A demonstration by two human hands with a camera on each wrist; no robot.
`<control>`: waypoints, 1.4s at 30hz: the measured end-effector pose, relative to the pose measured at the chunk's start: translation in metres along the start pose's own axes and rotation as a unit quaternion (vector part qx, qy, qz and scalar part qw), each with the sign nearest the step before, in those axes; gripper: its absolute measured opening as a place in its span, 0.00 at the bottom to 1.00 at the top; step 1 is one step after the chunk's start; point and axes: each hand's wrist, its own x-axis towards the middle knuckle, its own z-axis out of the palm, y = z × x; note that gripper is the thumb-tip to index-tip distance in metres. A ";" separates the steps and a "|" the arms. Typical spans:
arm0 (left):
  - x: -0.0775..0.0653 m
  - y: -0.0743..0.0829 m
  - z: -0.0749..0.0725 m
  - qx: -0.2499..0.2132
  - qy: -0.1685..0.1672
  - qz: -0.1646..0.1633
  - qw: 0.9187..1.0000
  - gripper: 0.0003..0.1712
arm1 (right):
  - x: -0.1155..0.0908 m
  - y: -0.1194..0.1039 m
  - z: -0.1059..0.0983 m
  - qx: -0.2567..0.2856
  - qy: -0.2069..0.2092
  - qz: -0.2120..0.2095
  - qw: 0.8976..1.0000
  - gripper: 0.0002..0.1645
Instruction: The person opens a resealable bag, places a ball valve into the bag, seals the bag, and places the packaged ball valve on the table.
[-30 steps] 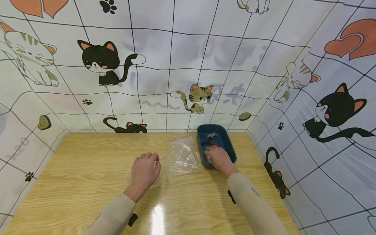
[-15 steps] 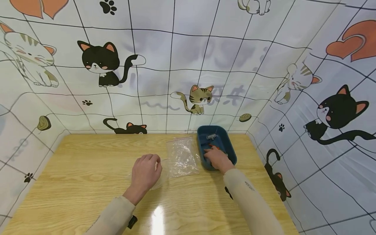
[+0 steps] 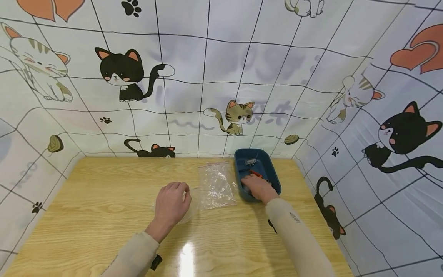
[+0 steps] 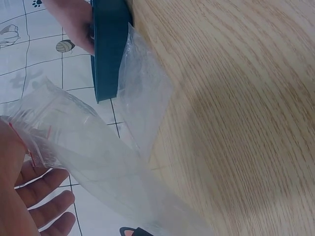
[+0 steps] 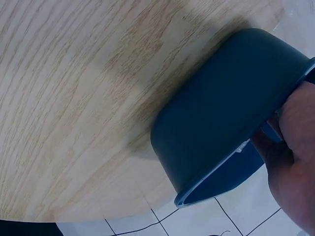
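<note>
My left hand (image 3: 171, 204) hovers over the table left of centre. In the left wrist view it pinches the zip edge of a clear plastic zip bag (image 4: 123, 169), which hangs down from the fingers. My right hand (image 3: 260, 188) reaches down into a dark blue plastic bin (image 5: 226, 103); the bin's wall hides the fingertips, so what they touch or hold does not show. A small red item (image 3: 256, 174) lies beside those fingers. Farther back in the bin is a small clear or silvery item (image 3: 250, 162).
Another clear zip bag (image 3: 218, 184) lies flat on the wooden table (image 3: 104, 192), between my left hand and the bin. A cat-print sheet (image 3: 187, 96) with grid lines rises behind the table and along both sides.
My right hand has shifted a little within the bin, and a whitish item seen by its fingers earlier is out of sight. The left hand has hardly moved.
</note>
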 end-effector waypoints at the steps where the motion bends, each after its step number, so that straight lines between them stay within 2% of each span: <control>1: 0.000 0.000 0.000 -0.001 0.000 0.000 1.000 0.02 | 0.000 0.000 0.000 0.000 0.000 0.001 1.000 0.30; 6: 0.000 0.001 0.000 -0.004 0.001 -0.001 1.000 0.03 | -0.001 0.003 0.001 -0.034 0.026 -0.009 0.999 0.25; 10: 0.000 0.001 -0.001 -0.006 0.004 0.000 1.000 0.03 | -0.004 0.004 -0.001 -0.050 0.043 -0.017 0.998 0.25; 18: -0.001 0.001 -0.001 -0.005 -0.004 -0.002 1.000 0.03 | -0.013 0.006 -0.005 -0.024 0.068 -0.001 0.997 0.26; 24: -0.001 0.001 -0.002 -0.001 -0.001 0.000 1.000 0.03 | -0.016 0.006 -0.005 -0.030 0.094 0.010 0.995 0.30; 29: 0.000 0.001 -0.002 0.004 0.004 0.000 1.000 0.02 | -0.017 0.004 -0.009 -0.036 0.117 0.000 0.992 0.34; 32: 0.000 0.001 -0.002 0.005 0.007 0.001 1.000 0.02 | -0.018 0.002 -0.011 -0.048 0.125 -0.004 0.991 0.33; 38: 0.000 0.000 -0.003 0.001 0.014 0.006 1.000 0.02 | -0.021 -0.001 -0.013 -0.048 0.144 0.016 0.988 0.32; 42: 0.000 0.000 -0.003 -0.001 0.015 0.007 1.000 0.02 | -0.023 -0.004 -0.014 -0.019 0.132 0.019 0.991 0.31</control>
